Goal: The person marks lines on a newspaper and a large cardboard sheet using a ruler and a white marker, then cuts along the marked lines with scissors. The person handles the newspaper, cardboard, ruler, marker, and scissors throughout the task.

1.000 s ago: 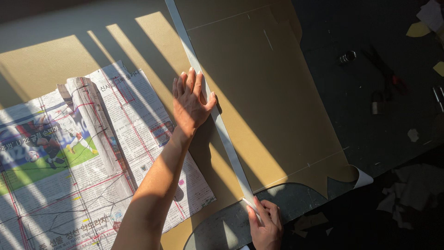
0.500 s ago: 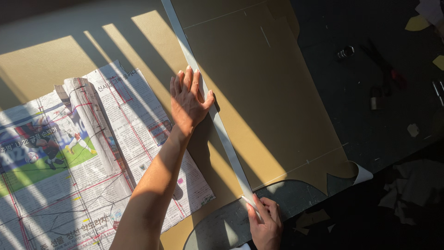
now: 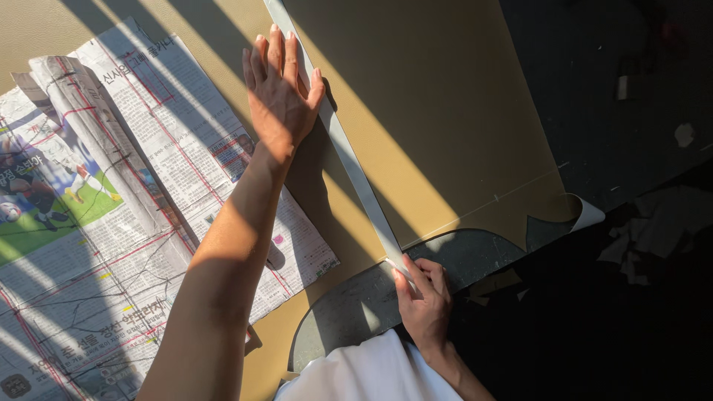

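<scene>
Ruler (image 3: 349, 160): long, flat, pale grey strip, likely metal, lying diagonally across the tan sheet (image 3: 445, 111), from the top edge of view down to the sheet's cut lower edge.

Left hand (image 3: 281, 93): flat, fingers together and extended, palm pressing the sheet with its thumb side against the ruler's upper stretch. Holds nothing.

Right hand (image 3: 425, 301): closed around the ruler's lower end, fingers pinching it near the sheet's edge (whether a small tool sits in that grip, cannot tell).

Change against the frames half a second and one second back: both hands keep their places on ruler and sheet; the view has drawn closer and tilted, so the black tools on the dark floor (image 3: 631, 245) at upper right are now mostly out of frame. Ruler angle reads unchanged, so the straightedge looks settled and held at both ends.

Sheet: matte, smooth, stiff like card; lower edge cut in scalloped curves, one corner curling up white (image 3: 587, 215). Striped sunlight crosses it.

Left of it: newspaper (image 3: 111, 223), creased, spread open, thin and printed. Scraps (image 3: 646, 238) on the floor, right.
</scene>
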